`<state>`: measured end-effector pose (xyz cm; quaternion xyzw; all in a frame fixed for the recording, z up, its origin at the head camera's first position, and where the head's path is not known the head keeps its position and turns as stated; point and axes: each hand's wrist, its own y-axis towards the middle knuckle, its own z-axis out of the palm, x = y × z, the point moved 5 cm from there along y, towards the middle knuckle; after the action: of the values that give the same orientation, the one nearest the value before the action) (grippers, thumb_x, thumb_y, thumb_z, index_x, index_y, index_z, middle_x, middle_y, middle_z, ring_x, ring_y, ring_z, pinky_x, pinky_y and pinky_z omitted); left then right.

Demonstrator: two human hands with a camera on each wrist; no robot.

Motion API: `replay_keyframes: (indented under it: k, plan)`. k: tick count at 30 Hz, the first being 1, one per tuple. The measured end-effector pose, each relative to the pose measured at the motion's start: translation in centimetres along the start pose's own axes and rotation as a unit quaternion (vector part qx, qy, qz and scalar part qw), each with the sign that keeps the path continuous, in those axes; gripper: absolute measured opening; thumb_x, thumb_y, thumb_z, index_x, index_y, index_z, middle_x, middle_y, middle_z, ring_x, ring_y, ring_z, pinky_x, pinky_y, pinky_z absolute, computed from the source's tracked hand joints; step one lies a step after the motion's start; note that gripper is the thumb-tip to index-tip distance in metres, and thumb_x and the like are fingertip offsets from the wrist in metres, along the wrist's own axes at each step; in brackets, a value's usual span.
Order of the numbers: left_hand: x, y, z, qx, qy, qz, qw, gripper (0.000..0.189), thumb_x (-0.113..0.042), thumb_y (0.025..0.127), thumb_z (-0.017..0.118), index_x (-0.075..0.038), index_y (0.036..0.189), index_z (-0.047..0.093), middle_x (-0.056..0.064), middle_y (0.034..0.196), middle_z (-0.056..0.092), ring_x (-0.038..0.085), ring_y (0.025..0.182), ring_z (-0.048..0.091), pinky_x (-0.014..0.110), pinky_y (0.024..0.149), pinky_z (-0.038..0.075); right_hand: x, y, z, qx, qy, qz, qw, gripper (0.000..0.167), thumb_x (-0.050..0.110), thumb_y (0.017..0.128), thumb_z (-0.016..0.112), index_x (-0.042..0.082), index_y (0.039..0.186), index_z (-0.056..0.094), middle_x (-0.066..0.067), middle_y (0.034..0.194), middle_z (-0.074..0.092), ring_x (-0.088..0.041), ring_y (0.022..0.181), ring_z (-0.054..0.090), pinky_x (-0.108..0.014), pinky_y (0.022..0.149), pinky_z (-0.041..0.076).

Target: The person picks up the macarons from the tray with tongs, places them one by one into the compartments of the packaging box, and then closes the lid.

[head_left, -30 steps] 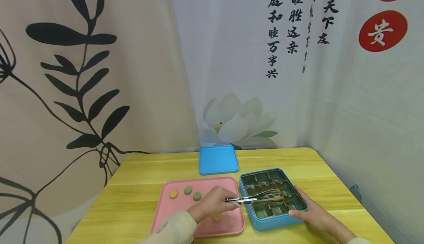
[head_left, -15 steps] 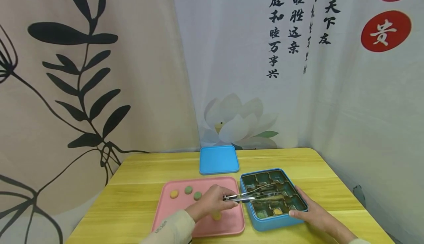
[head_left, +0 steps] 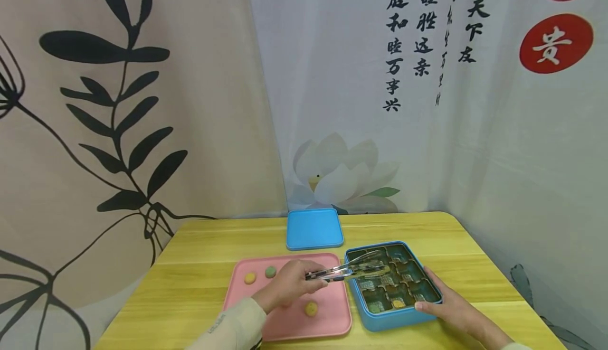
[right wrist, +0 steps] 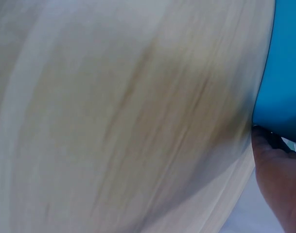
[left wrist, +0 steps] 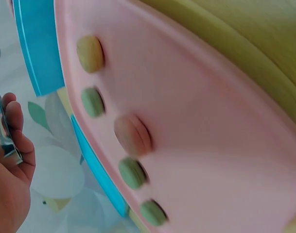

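My left hand [head_left: 290,285] holds a pair of clear-ended metal tongs [head_left: 339,273] over the pink tray's right edge. The tongs' tips are spread, above the blue box [head_left: 394,318], with no macaron visible between them. Dark divided compartments fill the box; a green macaron [head_left: 375,306] and a yellow macaron [head_left: 398,303] lie in two near ones. My right hand [head_left: 451,305] grips the box's near right corner, thumb at the rim. On the pink tray [left wrist: 196,111], the left wrist view shows a yellow macaron [left wrist: 91,54], a pink macaron [left wrist: 132,135] and several green macarons [left wrist: 132,173].
A blue lid [head_left: 314,228] lies flat behind the tray, near the back edge of the wooden table [head_left: 190,249]. A printed curtain [head_left: 214,102] hangs right behind the table.
A yellow macaron now shows in a near compartment, hidden or absent a second ago. The tongs have opened, and my left hand has drawn back leftward. My right hand stays at the box.
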<state>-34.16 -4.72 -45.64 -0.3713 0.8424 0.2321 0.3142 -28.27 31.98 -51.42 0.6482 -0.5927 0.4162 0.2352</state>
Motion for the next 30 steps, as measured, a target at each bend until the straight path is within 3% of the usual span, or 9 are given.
replay_keyframes:
  k: [5, 8, 12, 19, 25, 30]
  plan:
    - [1.1, -0.7, -1.7, -0.013, 0.015, -0.017, 0.9997, 0.014, -0.031, 0.092, 0.072, -0.026, 0.106, 0.074, -0.009, 0.083, 0.068, 0.009, 0.071, 0.06, 0.025, 0.061, 0.047, 0.1, 0.1, 0.0, -0.001, -0.008, 0.001, 1.0, 0.099, 0.036, 0.095, 0.067, 0.001, 0.157, -0.002, -0.038, 0.155, 0.0, -0.062, 0.136, 0.018, -0.07, 0.097, 0.032]
    - [1.8, -1.2, -2.8, -0.028, 0.029, -0.028, 0.9988, 0.02, -0.035, 0.092, 0.071, -0.026, 0.111, 0.074, -0.013, 0.083, 0.065, 0.007, 0.071, 0.054, 0.026, 0.061, 0.046, 0.0, 0.1, 0.0, -0.002, -0.007, -0.002, 1.0, 0.099, 0.036, 0.095, 0.067, 0.001, 0.157, -0.002, -0.038, 0.155, 0.0, -0.062, 0.135, 0.019, -0.071, 0.097, 0.032]
    - [2.8, -2.0, -4.3, -0.037, 0.02, -0.054, 0.9977, 0.033, -0.04, 0.092, 0.071, -0.023, 0.12, 0.072, -0.011, 0.078, 0.065, 0.006, 0.064, 0.056, 0.025, 0.056, 0.046, -0.2, 0.1, 0.0, -0.005, -0.007, 0.0, 1.0, 0.099, 0.036, 0.095, 0.067, 0.002, 0.157, -0.002, -0.038, 0.155, 0.002, -0.062, 0.135, 0.019, -0.071, 0.097, 0.032]
    - [3.9, -3.5, -7.0, -0.075, 0.071, -0.049, 0.9935, 0.034, -0.037, 0.089, 0.075, -0.018, 0.116, 0.074, -0.009, 0.089, 0.068, 0.007, 0.065, 0.052, 0.025, 0.055, 0.043, 0.0, 0.1, -0.2, -0.002, -0.008, 0.01, 0.9999, 0.1, 0.038, 0.095, 0.067, 0.002, 0.157, -0.003, -0.038, 0.156, 0.0, -0.06, 0.138, 0.006, -0.073, 0.099, 0.026]
    - [5.1, -5.1, -8.3, -0.09, 0.074, -0.07, 0.9907, 0.042, -0.044, 0.085, 0.077, -0.018, 0.118, 0.074, -0.005, 0.102, 0.071, 0.01, 0.074, 0.055, 0.026, 0.061, 0.046, -0.1, 0.0, -0.2, -0.002, -0.01, 0.005, 0.9999, 0.1, 0.037, 0.095, 0.067, 0.003, 0.158, -0.003, -0.038, 0.155, 0.001, -0.062, 0.136, 0.013, -0.072, 0.097, 0.031]
    - [5.9, -6.7, -9.2, -0.09, 0.067, -0.078, 0.9906, 0.045, -0.045, 0.086, 0.076, -0.016, 0.12, 0.073, -0.006, 0.094, 0.07, 0.008, 0.067, 0.053, 0.026, 0.056, 0.044, -0.3, 0.2, -0.1, -0.001, -0.012, 0.009, 0.9999, 0.1, 0.038, 0.095, 0.067, 0.003, 0.158, -0.003, -0.038, 0.156, 0.0, -0.061, 0.137, 0.008, -0.073, 0.098, 0.028]
